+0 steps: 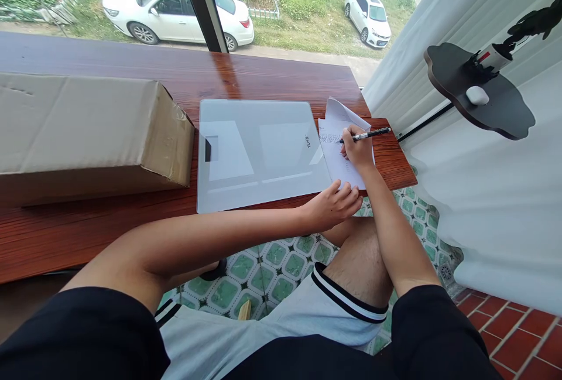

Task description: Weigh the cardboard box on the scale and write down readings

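In my right hand [356, 150] is a black-and-clear pen [373, 133], its fingers closed round the barrel and its tip down at the paper. The white paper pad [340, 160] lies at the table's right end, with rows of small handwriting on its upper left and a top sheet curling up at the back. Across the pad's near edge rests my left hand [334, 207], fingers loosely bent and slightly apart, fingertips touching the paper. Just left of the pad is a glossy pale grey board [259, 157] with small dark lettering and window reflections.
A large cardboard box [79, 128] occupies the left of the reddish-brown wooden table [132, 225]. On the right, a dark wavy-edged shelf [500, 108] holds a potted item and a white mouse-like object [477, 96], before a white curtain [465, 204]. Cars stand outside the window.
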Action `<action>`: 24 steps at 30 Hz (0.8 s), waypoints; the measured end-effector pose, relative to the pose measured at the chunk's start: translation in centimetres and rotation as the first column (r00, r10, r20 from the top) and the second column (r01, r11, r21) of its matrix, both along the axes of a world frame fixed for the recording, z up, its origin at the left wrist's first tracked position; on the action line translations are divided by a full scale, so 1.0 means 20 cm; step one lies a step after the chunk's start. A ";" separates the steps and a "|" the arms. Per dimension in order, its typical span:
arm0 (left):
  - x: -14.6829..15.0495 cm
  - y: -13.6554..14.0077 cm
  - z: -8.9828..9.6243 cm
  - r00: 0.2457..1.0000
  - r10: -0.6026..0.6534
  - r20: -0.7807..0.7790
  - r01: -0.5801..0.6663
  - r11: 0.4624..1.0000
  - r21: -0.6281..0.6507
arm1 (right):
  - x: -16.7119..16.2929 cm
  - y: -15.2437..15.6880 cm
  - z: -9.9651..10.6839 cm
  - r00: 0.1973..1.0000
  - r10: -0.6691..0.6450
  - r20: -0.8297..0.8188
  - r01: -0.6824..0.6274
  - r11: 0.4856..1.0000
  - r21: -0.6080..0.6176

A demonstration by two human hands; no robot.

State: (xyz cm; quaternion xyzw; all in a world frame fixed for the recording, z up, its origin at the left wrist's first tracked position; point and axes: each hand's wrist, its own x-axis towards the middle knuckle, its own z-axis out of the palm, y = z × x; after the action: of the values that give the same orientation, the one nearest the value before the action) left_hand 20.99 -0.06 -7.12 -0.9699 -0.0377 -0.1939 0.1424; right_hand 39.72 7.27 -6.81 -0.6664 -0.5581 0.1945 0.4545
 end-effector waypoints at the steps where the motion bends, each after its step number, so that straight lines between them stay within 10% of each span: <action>1: 0.00 0.00 0.00 1.000 0.000 0.000 0.000 1.000 0.000 | 0.00 0.00 0.00 1.000 -0.013 0.006 0.013 1.000 0.013; 12: 0.00 0.00 0.00 1.000 -0.009 0.000 0.009 1.000 -0.007 | 0.03 -0.02 0.09 0.931 -0.296 0.215 0.235 0.933 0.272; 24: 0.00 0.00 0.00 1.000 0.008 -0.029 -0.008 1.000 0.009 | 0.16 0.03 0.05 0.882 -0.332 0.335 0.312 0.943 0.113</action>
State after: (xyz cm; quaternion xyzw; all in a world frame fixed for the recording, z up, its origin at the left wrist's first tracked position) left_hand 20.90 -0.01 -7.15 -0.9718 -0.0385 -0.1795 0.1482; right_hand 43.01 7.85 -5.81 -0.7606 -0.5168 -0.0209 0.3924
